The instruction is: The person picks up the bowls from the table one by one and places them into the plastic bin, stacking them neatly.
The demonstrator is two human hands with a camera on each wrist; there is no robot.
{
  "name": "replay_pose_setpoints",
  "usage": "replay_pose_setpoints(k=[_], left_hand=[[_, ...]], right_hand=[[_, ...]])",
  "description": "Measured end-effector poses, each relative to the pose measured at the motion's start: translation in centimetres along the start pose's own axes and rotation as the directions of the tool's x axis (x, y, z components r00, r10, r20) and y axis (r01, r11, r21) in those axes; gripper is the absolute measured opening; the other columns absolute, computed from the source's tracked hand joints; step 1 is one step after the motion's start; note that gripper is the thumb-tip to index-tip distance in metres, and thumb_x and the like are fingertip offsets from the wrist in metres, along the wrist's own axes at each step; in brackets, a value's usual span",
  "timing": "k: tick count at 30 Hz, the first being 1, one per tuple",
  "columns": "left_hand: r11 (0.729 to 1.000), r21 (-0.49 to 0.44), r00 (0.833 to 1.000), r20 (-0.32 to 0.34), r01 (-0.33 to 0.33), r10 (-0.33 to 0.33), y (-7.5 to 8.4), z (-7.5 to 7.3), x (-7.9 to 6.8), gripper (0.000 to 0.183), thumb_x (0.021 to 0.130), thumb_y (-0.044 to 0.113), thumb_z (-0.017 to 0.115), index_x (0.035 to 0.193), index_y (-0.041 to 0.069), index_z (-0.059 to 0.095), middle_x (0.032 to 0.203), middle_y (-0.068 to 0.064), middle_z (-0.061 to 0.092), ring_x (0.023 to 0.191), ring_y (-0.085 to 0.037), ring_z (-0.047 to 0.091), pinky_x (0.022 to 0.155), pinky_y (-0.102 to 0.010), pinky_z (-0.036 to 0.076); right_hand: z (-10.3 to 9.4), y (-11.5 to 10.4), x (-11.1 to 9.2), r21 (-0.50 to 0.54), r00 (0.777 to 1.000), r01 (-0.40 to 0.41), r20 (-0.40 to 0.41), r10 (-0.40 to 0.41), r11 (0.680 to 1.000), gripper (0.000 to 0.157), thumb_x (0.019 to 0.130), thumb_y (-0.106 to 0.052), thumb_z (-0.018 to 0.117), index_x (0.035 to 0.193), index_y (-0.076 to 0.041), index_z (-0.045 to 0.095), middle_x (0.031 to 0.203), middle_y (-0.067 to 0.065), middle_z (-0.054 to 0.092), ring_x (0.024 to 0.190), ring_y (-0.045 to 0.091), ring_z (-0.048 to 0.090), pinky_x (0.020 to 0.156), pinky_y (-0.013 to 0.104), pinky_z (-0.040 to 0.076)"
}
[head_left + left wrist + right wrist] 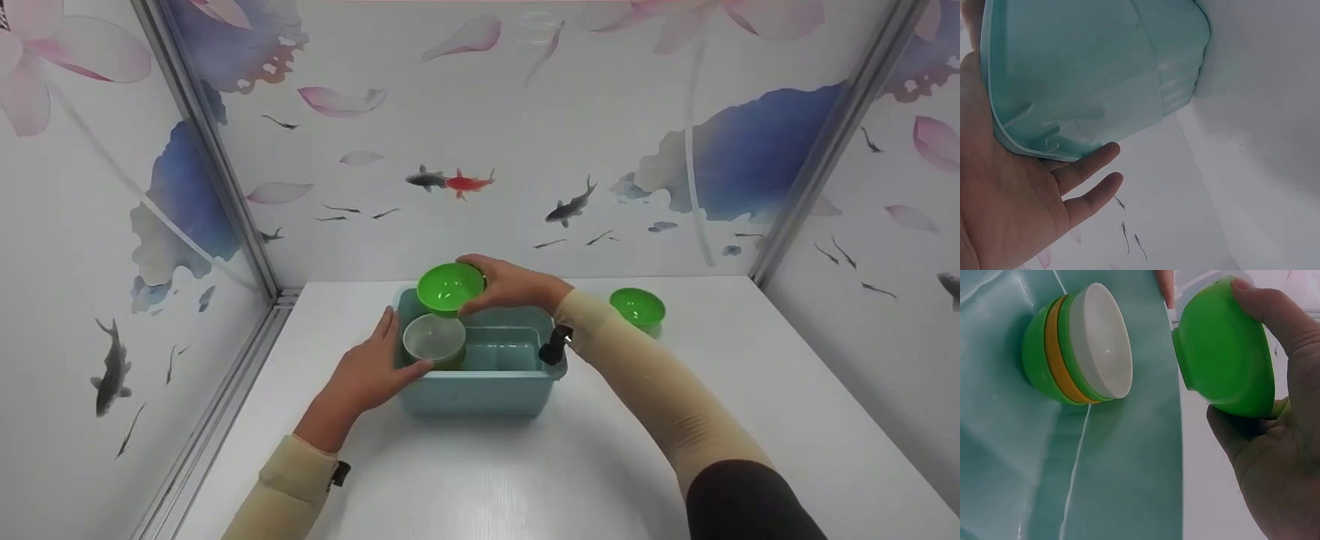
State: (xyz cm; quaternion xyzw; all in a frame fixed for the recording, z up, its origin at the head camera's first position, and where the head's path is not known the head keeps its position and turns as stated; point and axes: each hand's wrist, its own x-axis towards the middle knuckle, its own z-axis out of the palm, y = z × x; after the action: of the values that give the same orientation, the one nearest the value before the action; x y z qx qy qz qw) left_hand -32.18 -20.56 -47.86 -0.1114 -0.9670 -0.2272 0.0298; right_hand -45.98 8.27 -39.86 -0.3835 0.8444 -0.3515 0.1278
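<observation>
A light teal plastic tub [480, 397] stands on the table. Inside it, at the left, sits a stack of nested bowls, with a white bowl [433, 339] on top and green and orange bowls [1061, 360] beneath. Above the stack, my right hand [517, 289] grips a green bowl [450, 287] by its rim, thumb on the near side. My left hand [375, 371] rests against the tub's left front corner, its fingers fairly straight along the outside and the thumb over the front rim.
Another green bowl [637, 307] stands on the white table [480, 480] to the right of the tub. White panels [480, 135] printed with fish and petals enclose the table at the back and both sides.
</observation>
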Motion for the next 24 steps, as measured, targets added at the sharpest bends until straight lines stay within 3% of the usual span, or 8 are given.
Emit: replay_pose_setpoints(k=[16,24], left_hand=[[1.000,0.010,1.000,0.005,0.000,0.000,0.0,0.2,0.0,0.120,0.100,0.078,0.061,0.177,0.001,0.010,0.184,-0.020,0.010,0.153,-0.049,0.047,0.119,-0.065,0.044],[1.000,0.006,1.000,0.005,-0.009,0.009,-0.1,0.1,0.0,0.119,0.101,0.078,0.060,0.177,0.001,0.009,0.184,-0.020,0.009,0.154,-0.049,0.046,0.120,-0.065,0.043]], right_hand=[[1.2,0.8,1.7,-0.018,0.998,0.011,0.066,-0.009,1.000,0.104,0.086,-0.051,0.092,0.169,-0.014,0.041,0.149,0.001,0.061,0.133,0.020,0.058,0.120,0.049,0.045],[2.0,1.1,2.2,-0.016,0.994,0.015,0.109,-0.013,1.000,0.102,0.086,-0.047,0.093,0.167,-0.011,0.043,0.147,0.003,0.062,0.130,0.021,0.060,0.117,0.047,0.047]])
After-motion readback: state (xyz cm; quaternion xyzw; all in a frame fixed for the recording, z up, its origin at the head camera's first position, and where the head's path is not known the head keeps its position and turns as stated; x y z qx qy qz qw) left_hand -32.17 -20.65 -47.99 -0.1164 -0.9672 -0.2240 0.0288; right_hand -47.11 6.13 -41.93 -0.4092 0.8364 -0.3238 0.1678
